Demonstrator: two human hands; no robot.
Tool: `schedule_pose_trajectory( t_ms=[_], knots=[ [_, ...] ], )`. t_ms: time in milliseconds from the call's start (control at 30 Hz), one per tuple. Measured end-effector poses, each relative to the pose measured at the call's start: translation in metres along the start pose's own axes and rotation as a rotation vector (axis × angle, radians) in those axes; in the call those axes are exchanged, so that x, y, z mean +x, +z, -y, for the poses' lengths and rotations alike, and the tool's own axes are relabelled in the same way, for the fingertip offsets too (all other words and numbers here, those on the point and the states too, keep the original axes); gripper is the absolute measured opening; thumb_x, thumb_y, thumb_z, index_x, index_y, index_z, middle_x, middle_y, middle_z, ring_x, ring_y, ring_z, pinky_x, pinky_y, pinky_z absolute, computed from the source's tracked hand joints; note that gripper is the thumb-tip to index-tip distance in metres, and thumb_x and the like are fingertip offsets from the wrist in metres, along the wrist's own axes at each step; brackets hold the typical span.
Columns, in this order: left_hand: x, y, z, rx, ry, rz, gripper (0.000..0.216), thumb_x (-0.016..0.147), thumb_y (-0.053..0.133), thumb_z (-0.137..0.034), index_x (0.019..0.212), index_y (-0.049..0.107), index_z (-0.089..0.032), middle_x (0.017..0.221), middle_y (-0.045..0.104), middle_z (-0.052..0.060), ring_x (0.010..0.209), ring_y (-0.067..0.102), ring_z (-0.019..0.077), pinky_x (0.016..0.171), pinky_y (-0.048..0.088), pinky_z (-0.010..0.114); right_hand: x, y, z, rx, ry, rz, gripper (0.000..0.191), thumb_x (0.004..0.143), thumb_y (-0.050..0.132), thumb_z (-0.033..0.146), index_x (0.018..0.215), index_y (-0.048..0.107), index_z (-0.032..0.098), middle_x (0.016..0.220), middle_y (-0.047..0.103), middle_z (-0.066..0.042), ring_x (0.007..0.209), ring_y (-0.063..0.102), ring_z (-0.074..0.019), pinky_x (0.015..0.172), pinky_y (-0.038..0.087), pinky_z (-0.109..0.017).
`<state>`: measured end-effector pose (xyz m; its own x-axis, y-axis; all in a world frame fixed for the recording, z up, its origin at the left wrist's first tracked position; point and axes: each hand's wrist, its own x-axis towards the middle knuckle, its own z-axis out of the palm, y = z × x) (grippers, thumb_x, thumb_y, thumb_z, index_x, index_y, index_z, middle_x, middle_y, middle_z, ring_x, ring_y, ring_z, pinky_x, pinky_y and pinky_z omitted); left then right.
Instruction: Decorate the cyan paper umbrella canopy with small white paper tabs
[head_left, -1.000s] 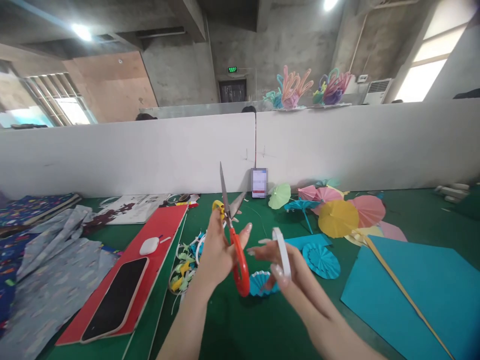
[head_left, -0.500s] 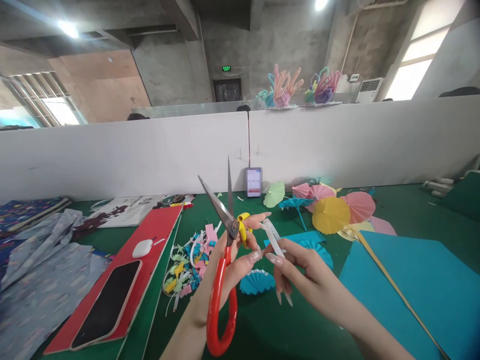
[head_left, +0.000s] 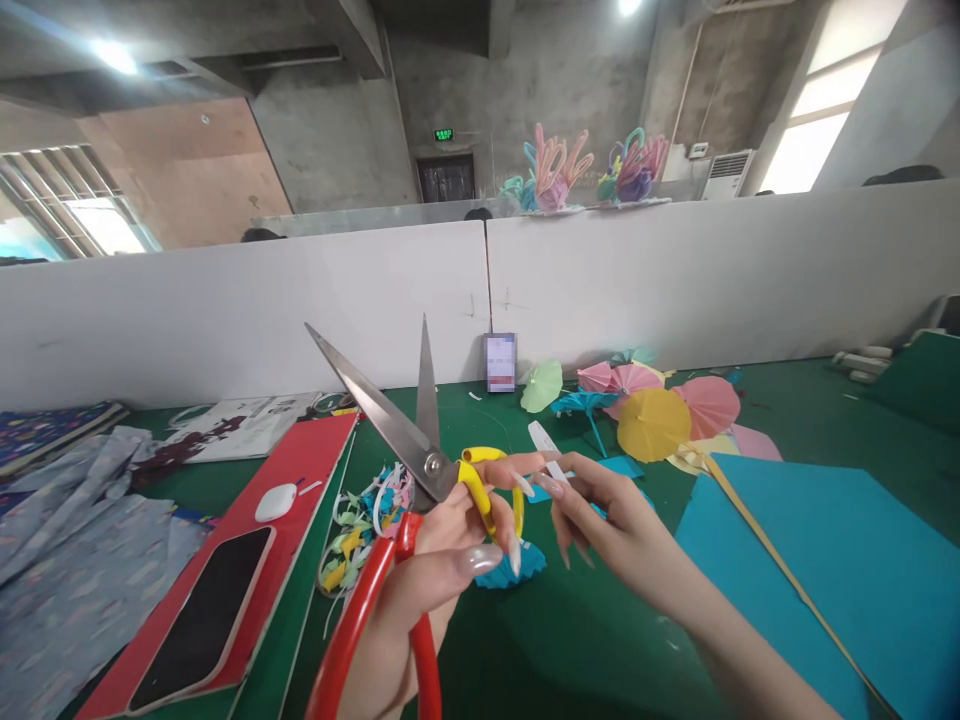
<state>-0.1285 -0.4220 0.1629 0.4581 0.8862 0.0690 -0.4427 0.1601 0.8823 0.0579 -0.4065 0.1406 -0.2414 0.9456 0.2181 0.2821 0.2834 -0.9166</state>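
Note:
My left hand (head_left: 442, 560) grips red-handled scissors (head_left: 390, 440), held close to the camera with both blades spread wide and pointing up and away. A yellow loop (head_left: 487, 480) sits at the scissors' pivot by my fingers. My right hand (head_left: 607, 515) pinches a narrow white strip (head_left: 544, 445) between thumb and fingers, just right of the scissors. A folded teal paper fan (head_left: 517, 565) lies on the green table (head_left: 570, 640) beneath both hands.
A red board (head_left: 300, 470) carrying a black phone (head_left: 202, 615) and a white earbud case (head_left: 275, 501) lies left. Paper scraps (head_left: 360, 515) sit beside it. Paper umbrellas (head_left: 652, 420) and a teal sheet (head_left: 810, 560) lie right. A white partition (head_left: 675, 280) runs behind. Patterned fabric (head_left: 67, 570) lies far left.
My left hand has brought the scissors nearer the camera and spread the blades wider. My right hand has shifted the white strip up toward the scissors.

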Motion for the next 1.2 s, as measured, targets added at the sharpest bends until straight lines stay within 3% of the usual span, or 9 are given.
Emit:
schedule_pose_trajectory(
  t_ms=[133, 300, 400, 533, 633, 733, 867, 1033, 1200],
  knots=[
    [-0.010, 0.006, -0.007, -0.061, -0.023, 0.037, 0.027, 0.080, 0.049, -0.028, 0.103, 0.062, -0.020, 0.110, 0.059, 0.007, 0.097, 0.055, 0.0223, 0.091, 0.041, 0.038, 0.002, -0.007, -0.004, -0.042, 0.019, -0.027, 0.028, 0.091, 0.044, 0.043, 0.076, 0.049, 0.019, 0.049, 0.045, 0.007, 0.042, 0.045, -0.0082, 0.045, 0.033, -0.022],
    [-0.009, 0.010, -0.013, -0.010, -0.067, 0.102, 0.036, 0.074, 0.056, -0.038, 0.100, 0.063, -0.014, 0.102, 0.060, 0.013, 0.076, 0.055, 0.0198, 0.071, 0.046, 0.035, 0.000, -0.014, -0.004, -0.074, 0.068, -0.038, 0.024, 0.088, 0.050, 0.043, 0.088, 0.057, 0.020, 0.052, 0.040, 0.007, 0.044, 0.038, -0.0082, 0.041, 0.027, -0.022],
    [-0.005, 0.007, -0.016, 0.226, -0.001, -0.043, 0.035, 0.074, 0.056, -0.041, 0.096, 0.063, -0.015, 0.100, 0.060, 0.013, 0.077, 0.055, 0.0220, 0.071, 0.046, 0.037, -0.005, -0.019, 0.001, 0.023, 0.082, 0.021, 0.026, 0.089, 0.049, 0.045, 0.088, 0.056, 0.019, 0.051, 0.049, 0.006, 0.043, 0.043, -0.0084, 0.041, 0.035, -0.020],
    [-0.002, -0.001, -0.019, 0.542, 0.080, -0.256, 0.031, 0.068, 0.068, -0.033, 0.095, 0.058, -0.024, 0.097, 0.058, 0.006, 0.088, 0.053, 0.0253, 0.075, 0.045, 0.035, -0.013, -0.026, 0.011, 0.240, 0.039, 0.018, 0.021, 0.088, 0.052, 0.040, 0.087, 0.053, 0.019, 0.066, 0.067, -0.002, 0.053, 0.053, -0.0098, 0.050, 0.046, -0.021],
    [0.000, -0.001, -0.019, 0.998, 0.054, -0.412, 0.037, 0.071, 0.066, -0.032, 0.104, 0.050, -0.027, 0.097, 0.055, 0.004, 0.091, 0.051, 0.0258, 0.076, 0.043, 0.036, -0.020, -0.025, 0.018, 0.251, 0.038, -0.038, 0.021, 0.089, 0.051, 0.039, 0.099, 0.054, 0.020, 0.073, 0.069, -0.002, 0.050, 0.051, -0.0089, 0.046, 0.045, -0.020],
    [0.002, 0.002, -0.014, 1.234, 0.052, -0.349, 0.027, 0.077, 0.059, -0.034, 0.100, 0.049, -0.023, 0.093, 0.054, 0.005, 0.087, 0.052, 0.0265, 0.076, 0.042, 0.038, -0.027, -0.020, 0.024, 0.215, 0.068, -0.084, 0.031, 0.090, 0.050, 0.039, 0.114, 0.053, 0.021, 0.081, 0.070, -0.004, 0.054, 0.055, -0.0109, 0.052, 0.049, -0.023],
    [0.002, 0.002, 0.000, 1.301, 0.102, -0.238, 0.030, 0.074, 0.061, -0.028, 0.102, 0.054, -0.023, 0.097, 0.057, 0.008, 0.091, 0.054, 0.0309, 0.073, 0.043, 0.037, -0.039, -0.018, 0.021, 0.095, 0.009, -0.130, 0.035, 0.089, 0.050, 0.039, 0.121, 0.054, 0.025, 0.085, 0.069, -0.006, 0.062, 0.060, -0.0163, 0.058, 0.053, -0.030],
    [-0.006, 0.001, 0.011, 1.282, 0.095, -0.243, 0.055, 0.074, 0.062, -0.028, 0.127, 0.045, -0.027, 0.122, 0.053, 0.012, 0.111, 0.047, 0.0397, 0.086, 0.039, 0.049, -0.054, -0.021, 0.011, -0.189, -0.004, -0.159, 0.034, 0.089, 0.050, 0.040, 0.121, 0.056, 0.034, 0.079, 0.068, -0.004, 0.072, 0.064, -0.0229, 0.065, 0.053, -0.037],
    [-0.013, -0.001, 0.013, 1.284, 0.052, -0.263, 0.062, 0.076, 0.062, -0.035, 0.133, 0.038, -0.032, 0.132, 0.047, 0.010, 0.118, 0.041, 0.0428, 0.088, 0.037, 0.053, -0.059, -0.027, 0.001, -0.295, -0.039, -0.123, 0.038, 0.088, 0.051, 0.038, 0.126, 0.051, 0.038, 0.086, 0.068, -0.005, 0.074, 0.066, -0.0237, 0.061, 0.057, -0.037]
  ],
)
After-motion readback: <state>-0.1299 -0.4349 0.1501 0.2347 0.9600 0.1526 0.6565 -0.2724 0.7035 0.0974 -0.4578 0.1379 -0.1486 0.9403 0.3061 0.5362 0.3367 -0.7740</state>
